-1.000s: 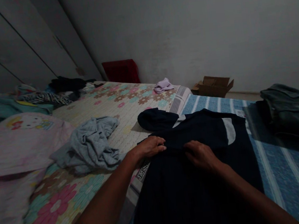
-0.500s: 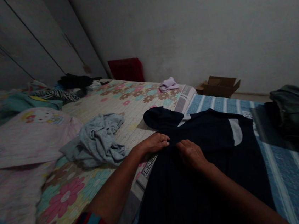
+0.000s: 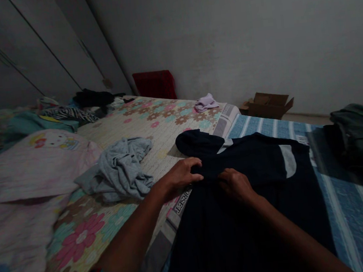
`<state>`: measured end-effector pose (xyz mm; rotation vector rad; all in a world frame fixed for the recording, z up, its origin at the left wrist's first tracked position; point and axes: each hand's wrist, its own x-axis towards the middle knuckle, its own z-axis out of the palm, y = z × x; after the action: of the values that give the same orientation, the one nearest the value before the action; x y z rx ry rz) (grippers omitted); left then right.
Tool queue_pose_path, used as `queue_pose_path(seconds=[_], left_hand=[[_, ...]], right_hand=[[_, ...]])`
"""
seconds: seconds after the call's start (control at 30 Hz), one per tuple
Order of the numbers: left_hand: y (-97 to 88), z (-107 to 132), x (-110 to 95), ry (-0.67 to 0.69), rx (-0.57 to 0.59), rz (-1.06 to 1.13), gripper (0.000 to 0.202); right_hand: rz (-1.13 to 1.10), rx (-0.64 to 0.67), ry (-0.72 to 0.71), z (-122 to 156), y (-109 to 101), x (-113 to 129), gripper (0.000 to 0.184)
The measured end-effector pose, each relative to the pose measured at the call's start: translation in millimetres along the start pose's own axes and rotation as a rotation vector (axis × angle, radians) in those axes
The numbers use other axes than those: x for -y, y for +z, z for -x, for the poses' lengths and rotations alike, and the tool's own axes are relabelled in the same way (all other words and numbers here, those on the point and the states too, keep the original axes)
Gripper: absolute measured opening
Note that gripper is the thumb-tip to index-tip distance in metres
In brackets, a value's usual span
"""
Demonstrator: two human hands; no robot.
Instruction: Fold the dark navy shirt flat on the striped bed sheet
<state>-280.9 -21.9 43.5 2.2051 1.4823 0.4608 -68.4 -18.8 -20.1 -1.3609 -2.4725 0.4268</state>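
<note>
A dark navy garment (image 3: 255, 163) with a pale patch lies spread on the bed in front of me. My left hand (image 3: 181, 175) pinches a fold of its fabric near the left sleeve, fingers curled. My right hand (image 3: 235, 184) rests just to the right of it, fingers bent onto the same fold of cloth. A crumpled grey garment (image 3: 120, 168) lies to the left of my left hand.
The bed has a floral sheet (image 3: 82, 237) on the left and a blue striped cover (image 3: 349, 218) on the right. A pink cartoon-print cloth (image 3: 32, 164), a clothes pile (image 3: 68, 111), a lilac cloth (image 3: 205, 102), folded dark clothes (image 3: 359, 134), a cardboard box (image 3: 267, 104) and a red crate (image 3: 154, 84) surround it.
My left hand went from lying flat on the garment to curling around a fold of it. My right hand shifted slightly and gripped the fabric beside it.
</note>
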Motion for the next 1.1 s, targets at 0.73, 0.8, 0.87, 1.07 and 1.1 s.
queue_pose_path(seconds=[0.73,0.8,0.87,1.07,1.1], left_hand=[[36.1,51.1,-9.3,-0.555,-0.636,0.260,0.061],[37.4,46.9,-10.8,-0.548,-0.646,0.388,0.064],[37.6,42.2,-12.1,-0.538,-0.630,0.513,0.065],[33.7,31.8,-9.5,-0.510,-0.576,0.617,0.059],[32.7,31.3,-8.9,-0.506,-0.548,0.629,0.064]], right_hand=[[-0.135,-0.067,0.048,-0.3,5.5,-5.9,0.022],[-0.129,-0.070,0.048,-0.2,5.5,-5.4,0.022],[-0.129,-0.067,0.051,-0.1,5.6,-5.2,0.022],[-0.125,-0.072,0.049,0.4,3.8,-4.2,0.020],[-0.124,-0.070,0.047,0.6,3.2,-3.8,0.019]])
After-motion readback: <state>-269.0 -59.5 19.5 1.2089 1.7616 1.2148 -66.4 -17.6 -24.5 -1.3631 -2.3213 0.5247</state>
